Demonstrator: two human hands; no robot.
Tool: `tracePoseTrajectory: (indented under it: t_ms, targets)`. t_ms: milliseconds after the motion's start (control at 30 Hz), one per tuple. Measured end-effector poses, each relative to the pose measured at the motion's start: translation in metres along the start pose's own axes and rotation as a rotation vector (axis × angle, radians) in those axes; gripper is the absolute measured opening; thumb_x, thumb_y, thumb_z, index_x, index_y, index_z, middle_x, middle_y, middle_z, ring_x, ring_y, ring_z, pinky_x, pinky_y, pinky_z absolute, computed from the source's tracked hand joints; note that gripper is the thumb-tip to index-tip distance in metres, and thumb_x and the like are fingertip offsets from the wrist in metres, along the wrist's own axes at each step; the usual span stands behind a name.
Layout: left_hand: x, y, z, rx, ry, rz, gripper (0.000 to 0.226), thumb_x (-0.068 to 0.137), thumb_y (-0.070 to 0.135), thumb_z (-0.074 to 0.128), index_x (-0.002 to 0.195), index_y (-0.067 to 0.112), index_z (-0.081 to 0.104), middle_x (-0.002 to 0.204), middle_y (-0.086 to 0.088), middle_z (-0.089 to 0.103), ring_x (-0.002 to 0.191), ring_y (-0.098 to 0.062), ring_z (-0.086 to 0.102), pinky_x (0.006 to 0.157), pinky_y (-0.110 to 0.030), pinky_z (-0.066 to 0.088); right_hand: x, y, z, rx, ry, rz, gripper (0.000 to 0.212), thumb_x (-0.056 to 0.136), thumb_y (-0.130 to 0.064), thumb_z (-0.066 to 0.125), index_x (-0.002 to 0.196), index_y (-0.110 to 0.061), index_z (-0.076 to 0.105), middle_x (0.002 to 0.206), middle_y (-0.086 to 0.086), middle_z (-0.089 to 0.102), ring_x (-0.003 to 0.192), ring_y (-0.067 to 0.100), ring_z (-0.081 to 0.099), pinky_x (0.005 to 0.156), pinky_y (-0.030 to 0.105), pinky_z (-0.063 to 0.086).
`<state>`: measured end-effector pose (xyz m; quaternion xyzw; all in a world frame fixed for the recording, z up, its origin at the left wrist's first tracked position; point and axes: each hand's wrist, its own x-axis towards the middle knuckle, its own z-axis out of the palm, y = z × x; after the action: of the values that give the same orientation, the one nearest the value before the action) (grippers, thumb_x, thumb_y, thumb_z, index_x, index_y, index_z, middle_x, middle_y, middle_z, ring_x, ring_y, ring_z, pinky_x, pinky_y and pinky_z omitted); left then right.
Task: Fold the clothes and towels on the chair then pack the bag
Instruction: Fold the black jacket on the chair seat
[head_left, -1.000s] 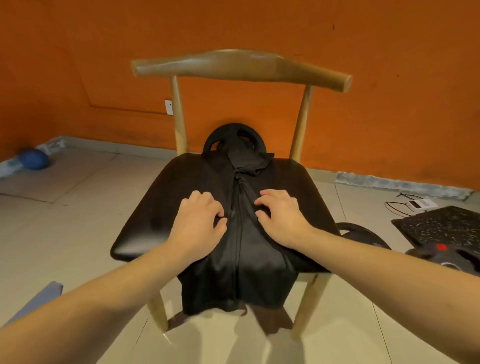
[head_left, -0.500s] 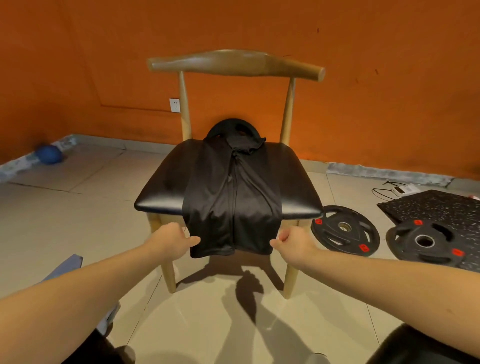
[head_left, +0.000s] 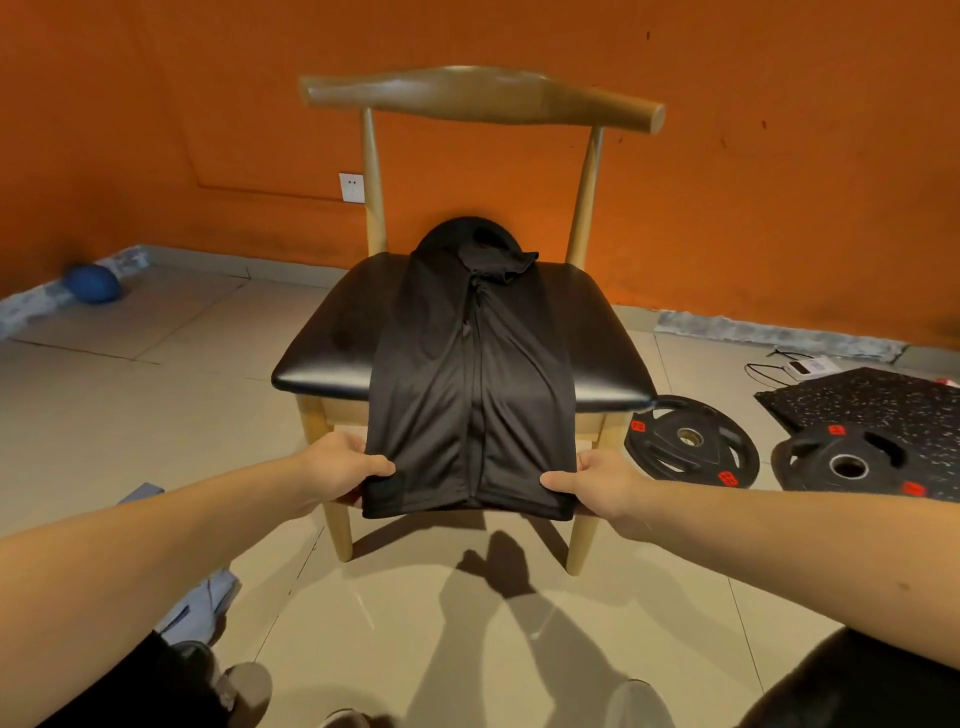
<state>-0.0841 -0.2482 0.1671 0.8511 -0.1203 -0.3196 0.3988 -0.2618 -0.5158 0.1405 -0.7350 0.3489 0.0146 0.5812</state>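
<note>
Now pinching with both: left hand (head_left: 345, 467) on the left hem corner of the black jacket (head_left: 467, 395), right hand (head_left: 592, 480) on the right corner, thumbs on top of the cloth, fingers hidden beneath. Holds the hem out past the front edge of the chair (head_left: 332, 358) seat. Lies zip-side up along the middle of the seat, long axis front to back, collar toward the backrest, hem toward the person. A second ago pressed on the cloth over the seat; half a second ago only reached the hanging corners. Since then closed on them and lifted the hem outward. On the floor to the right, a black weight plate (head_left: 691, 441) beside the chair, a second plate (head_left: 852, 462) further out, a speckled mat (head_left: 872, 400) behind. Far left, a blue ball (head_left: 93, 284) by the wall.
</note>
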Motion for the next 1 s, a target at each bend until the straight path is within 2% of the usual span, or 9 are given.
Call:
tracePoseTrajectory:
  t_ms: [100, 200, 300, 467, 567, 633, 700, 800, 1000]
  targets:
    - [-0.014, 0.004, -0.005, 0.074, 0.005, 0.035, 0.013, 0.095, 0.017, 0.071, 0.101, 0.006, 0.065, 0.104, -0.015, 0.072, 0.09, -0.025, 0.07, 0.073, -0.03, 0.06, -0.009, 0.0, -0.008, -0.021, -0.023, -0.02, 0.012, 0.091, -0.016, 0.077, 0.098, -0.009, 0.071, 0.103, 0.009, 0.078, 0.09, 0.022, 0.075, 0.079, 0.035, 0.063]
    - [-0.035, 0.009, -0.007, 0.158, 0.141, 0.119, 0.026, 0.091, 0.014, 0.075, 0.098, 0.015, 0.049, 0.099, -0.01, 0.062, 0.081, -0.02, 0.061, 0.062, -0.026, 0.05, -0.025, -0.008, -0.011, -0.103, -0.006, -0.111, 0.035, 0.088, -0.023, 0.08, 0.115, -0.004, 0.067, 0.095, 0.007, 0.078, 0.078, 0.014, 0.076, 0.064, 0.028, 0.06]
    - [-0.053, 0.012, -0.009, 0.342, 0.344, 0.373, 0.045, 0.089, 0.012, 0.077, 0.108, 0.025, 0.038, 0.107, 0.0, 0.046, 0.073, -0.014, 0.052, 0.057, -0.024, 0.039, -0.049, -0.02, -0.012, -0.21, 0.071, -0.258, 0.046, 0.085, -0.035, 0.08, 0.12, -0.022, 0.054, 0.094, -0.001, 0.077, 0.079, 0.01, 0.075, 0.07, 0.03, 0.06]
    - [-0.076, 0.018, -0.025, 0.641, 0.258, 0.831, 0.027, 0.093, 0.017, 0.072, 0.105, 0.037, 0.058, 0.116, 0.019, 0.051, 0.095, 0.002, 0.056, 0.083, -0.017, 0.052, -0.089, -0.04, -0.018, -0.173, -0.004, -0.552, 0.064, 0.095, -0.023, 0.072, 0.138, -0.055, 0.036, 0.089, -0.014, 0.074, 0.08, 0.008, 0.073, 0.075, 0.024, 0.06]
    - [-0.087, 0.021, -0.032, 0.717, 0.182, 0.783, 0.016, 0.094, 0.036, 0.07, 0.104, 0.044, 0.06, 0.106, 0.019, 0.056, 0.091, 0.004, 0.054, 0.081, -0.014, 0.048, -0.094, -0.049, -0.028, -0.309, 0.021, -0.602, 0.032, 0.096, -0.027, 0.071, 0.123, -0.042, 0.066, 0.095, -0.01, 0.074, 0.088, 0.007, 0.071, 0.081, 0.028, 0.059]
    - [-0.089, 0.019, -0.035, 0.79, 0.125, 0.758, 0.035, 0.085, 0.053, 0.074, 0.114, 0.043, 0.058, 0.111, 0.02, 0.051, 0.097, 0.0, 0.053, 0.083, -0.014, 0.048, -0.095, -0.05, -0.035, -0.362, -0.011, -0.579, 0.011, 0.093, -0.029, 0.074, 0.102, -0.034, 0.076, 0.092, -0.017, 0.074, 0.088, -0.001, 0.069, 0.079, 0.02, 0.053]
    - [-0.087, 0.012, -0.036, 0.926, 0.093, 0.764, 0.058, 0.079, 0.058, 0.078, 0.127, 0.041, 0.05, 0.12, 0.02, 0.044, 0.107, -0.004, 0.048, 0.093, -0.017, 0.048, -0.097, -0.05, -0.04, -0.377, -0.091, -0.526, 0.027, 0.083, -0.031, 0.084, 0.107, -0.036, 0.074, 0.091, -0.024, 0.072, 0.085, -0.003, 0.067, 0.076, 0.016, 0.05]
    - [-0.082, 0.006, -0.031, 1.129, 0.208, 0.926, 0.048, 0.083, 0.036, 0.083, 0.12, 0.036, 0.054, 0.116, 0.015, 0.051, 0.101, -0.006, 0.05, 0.085, -0.017, 0.048, -0.1, -0.048, -0.041, -0.393, -0.259, -0.497, 0.057, 0.076, -0.016, 0.09, 0.122, -0.034, 0.062, 0.109, -0.012, 0.071, 0.098, 0.007, 0.069, 0.088, 0.022, 0.056]
    - [-0.096, 0.021, -0.033, 1.114, 0.449, 1.08, 0.017, 0.077, 0.034, 0.082, 0.09, 0.029, 0.072, 0.096, 0.008, 0.059, 0.085, -0.012, 0.058, 0.068, -0.026, 0.054, -0.091, -0.044, -0.04, -0.791, 0.13, -0.908, 0.021, 0.09, -0.02, 0.076, 0.105, -0.035, 0.072, 0.102, -0.016, 0.052, 0.096, 0.002, 0.052, 0.084, 0.031, 0.052]
